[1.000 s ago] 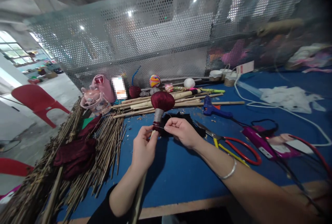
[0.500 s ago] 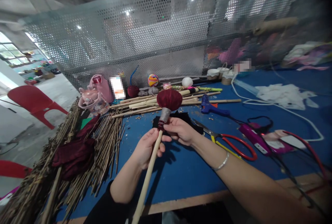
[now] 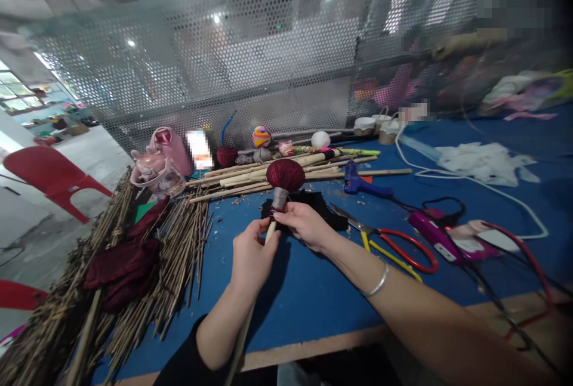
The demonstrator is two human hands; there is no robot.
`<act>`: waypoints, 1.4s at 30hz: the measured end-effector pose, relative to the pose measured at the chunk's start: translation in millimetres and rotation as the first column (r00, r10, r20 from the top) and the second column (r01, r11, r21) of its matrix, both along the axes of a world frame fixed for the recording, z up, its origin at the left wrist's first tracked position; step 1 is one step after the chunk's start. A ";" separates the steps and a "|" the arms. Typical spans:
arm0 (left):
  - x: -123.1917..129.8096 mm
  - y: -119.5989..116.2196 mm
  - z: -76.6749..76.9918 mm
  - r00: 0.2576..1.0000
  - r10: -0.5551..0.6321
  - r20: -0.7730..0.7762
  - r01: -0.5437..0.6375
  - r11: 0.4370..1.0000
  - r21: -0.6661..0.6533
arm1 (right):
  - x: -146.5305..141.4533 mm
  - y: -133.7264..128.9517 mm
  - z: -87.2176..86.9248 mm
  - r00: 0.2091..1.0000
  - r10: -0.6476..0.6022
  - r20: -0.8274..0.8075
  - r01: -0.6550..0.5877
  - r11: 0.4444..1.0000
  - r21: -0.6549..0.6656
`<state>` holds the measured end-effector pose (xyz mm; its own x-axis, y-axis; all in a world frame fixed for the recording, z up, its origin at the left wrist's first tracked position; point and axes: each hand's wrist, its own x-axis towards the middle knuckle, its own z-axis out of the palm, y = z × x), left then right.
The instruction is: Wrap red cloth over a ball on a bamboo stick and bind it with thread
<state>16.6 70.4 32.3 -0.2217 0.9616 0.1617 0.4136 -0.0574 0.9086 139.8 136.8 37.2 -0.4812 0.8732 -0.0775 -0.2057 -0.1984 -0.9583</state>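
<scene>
A pale wooden stick (image 3: 271, 230) carries a rounded dark red fabric-covered head (image 3: 285, 175). Grey thread or wire (image 3: 280, 197) wraps the neck just under that head, with a dark red cloth edge below it. My left hand (image 3: 256, 250) closes round the stick beneath the binding, thumb on the near side. Fingers of my right hand (image 3: 305, 222) pinch the dark red edge at the lower end of the neck; a silver bracelet (image 3: 380, 278) circles that wrist. The stick's lower part runs behind my left forearm toward the table's front edge.
On the blue table (image 3: 308, 308) lie red-and-yellow-handled pliers or shears (image 3: 403, 249), a blue glue gun (image 3: 364, 183), black cloth (image 3: 320, 207), a purple device (image 3: 441, 237) and white cord. Bundled twigs (image 3: 165, 278) and dark red cloth (image 3: 125, 266) cover the left side.
My left hand has turned and wrapped round the stick, its back now toward me. The red head has tilted slightly, and my right hand stays at the neck. The view has shifted a little.
</scene>
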 end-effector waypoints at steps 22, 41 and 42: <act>-7.1 -2.2 27.3 0.530 -0.149 0.835 0.383 0.920 -0.079 | 9.5 -1.4 6.8 0.968 0.180 -0.175 -0.171 0.983 0.062; -6.3 -0.1 19.4 0.596 -0.104 0.796 0.437 0.874 -0.213 | 8.0 -2.5 8.5 0.983 0.182 -0.032 -0.176 0.975 0.136; -5.9 0.0 19.4 0.607 -0.106 0.787 0.429 0.877 -0.214 | 8.3 -2.4 8.7 0.983 0.182 -0.028 -0.176 0.975 0.133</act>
